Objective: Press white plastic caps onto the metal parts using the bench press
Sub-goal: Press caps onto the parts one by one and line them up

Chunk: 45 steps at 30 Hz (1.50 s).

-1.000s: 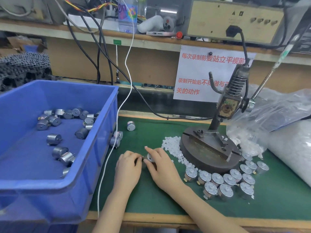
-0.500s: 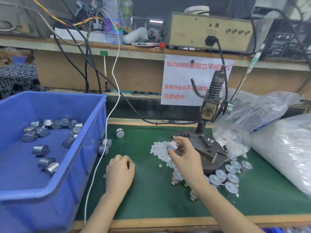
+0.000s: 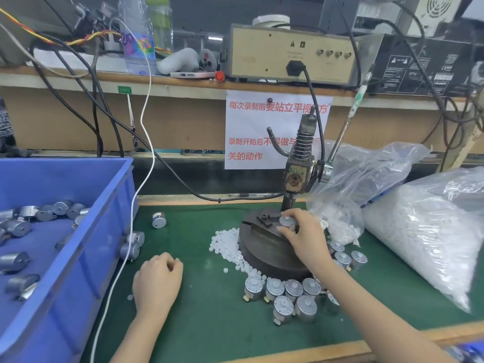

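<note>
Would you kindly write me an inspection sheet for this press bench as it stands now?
Surface: green bench mat.
Job's things: bench press on round dark base; silver cylindrical metal part, white-capped, on its fixture; loose white plastic caps beside base; capped parts clustered in front; blue plastic bin of uncapped parts.
Clutter: three stray parts near bin; clear bags of caps, right.
Grippers: right hand grips the fixtured part; left hand rests on mat, fingers curled.
Cables: white cable trails beside bin; black cables hang from shelf.
Surroundings: beige power box, water bottle, red-printed paper notice.
</note>
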### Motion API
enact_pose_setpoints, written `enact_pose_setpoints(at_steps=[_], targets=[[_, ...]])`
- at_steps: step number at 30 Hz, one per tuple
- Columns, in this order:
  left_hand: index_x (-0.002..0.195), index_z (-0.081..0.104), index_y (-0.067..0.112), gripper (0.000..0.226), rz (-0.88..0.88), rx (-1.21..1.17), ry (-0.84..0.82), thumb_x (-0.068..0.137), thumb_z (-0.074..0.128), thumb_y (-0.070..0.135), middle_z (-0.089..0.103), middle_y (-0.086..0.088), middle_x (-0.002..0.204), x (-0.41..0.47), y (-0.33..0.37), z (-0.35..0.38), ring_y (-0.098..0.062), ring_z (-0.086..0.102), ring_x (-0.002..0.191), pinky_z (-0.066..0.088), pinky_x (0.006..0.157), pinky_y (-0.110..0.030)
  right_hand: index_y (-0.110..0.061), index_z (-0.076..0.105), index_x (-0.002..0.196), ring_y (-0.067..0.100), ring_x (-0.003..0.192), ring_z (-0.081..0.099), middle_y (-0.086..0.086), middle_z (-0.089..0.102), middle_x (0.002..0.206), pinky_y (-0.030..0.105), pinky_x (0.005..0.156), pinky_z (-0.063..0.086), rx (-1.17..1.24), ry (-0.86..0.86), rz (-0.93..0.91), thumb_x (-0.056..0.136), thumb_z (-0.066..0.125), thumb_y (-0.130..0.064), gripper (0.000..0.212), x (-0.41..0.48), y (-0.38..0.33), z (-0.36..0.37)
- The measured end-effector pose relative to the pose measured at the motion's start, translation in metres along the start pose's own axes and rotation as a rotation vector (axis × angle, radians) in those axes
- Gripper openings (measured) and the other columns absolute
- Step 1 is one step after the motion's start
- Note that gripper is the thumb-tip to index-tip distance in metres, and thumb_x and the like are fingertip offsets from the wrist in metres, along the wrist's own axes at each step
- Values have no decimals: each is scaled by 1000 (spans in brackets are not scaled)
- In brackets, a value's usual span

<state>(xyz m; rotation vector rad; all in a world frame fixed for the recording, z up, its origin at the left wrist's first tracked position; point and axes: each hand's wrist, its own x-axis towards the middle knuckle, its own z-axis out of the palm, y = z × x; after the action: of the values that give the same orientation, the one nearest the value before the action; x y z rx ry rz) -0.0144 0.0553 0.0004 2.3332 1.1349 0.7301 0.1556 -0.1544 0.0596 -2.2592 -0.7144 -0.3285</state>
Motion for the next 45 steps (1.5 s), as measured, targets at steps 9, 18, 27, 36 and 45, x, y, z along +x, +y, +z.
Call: enact_pose_setpoints(at_steps=[9,18,27,36,45], targets=[[62,50,10,27,-34,-50,19,87,53,19,55,-1,66,1,-3,2,-27,48,68,30,57,-31,-12,46,131,28,116,40,10,48,125,36,97,31,-287,26,24,82,63,-48,63,17,20,12],[63,52,9,27,-46,-103,26,87,54,19,54,-1,64,1,-3,1,-26,49,65,29,53,-30,-8,41,133,26,125,37,10,42,130,36,102,32,-99,3,79,87,57,-42,60,14,10,10],[63,53,10,26,-47,-80,7,87,53,21,56,-2,67,1,-2,1,-29,50,70,32,58,-31,-14,28,143,16,109,52,-1,52,126,32,95,40,649,414,205,89,44,-10,57,64,-39,-66],[64,54,9,26,-31,-35,-4,87,52,22,56,-4,66,0,0,0,-31,50,70,33,60,-32,-18,39,65,0,48,36,-5,39,59,17,53,35,829,526,149,87,49,-5,27,53,-51,-66],[64,52,11,27,-49,-3,4,87,51,24,54,0,62,3,-1,2,-28,49,67,29,59,-31,-23,51,114,2,108,52,-5,57,115,18,96,40,723,556,82,89,45,-4,33,26,-38,-49]])
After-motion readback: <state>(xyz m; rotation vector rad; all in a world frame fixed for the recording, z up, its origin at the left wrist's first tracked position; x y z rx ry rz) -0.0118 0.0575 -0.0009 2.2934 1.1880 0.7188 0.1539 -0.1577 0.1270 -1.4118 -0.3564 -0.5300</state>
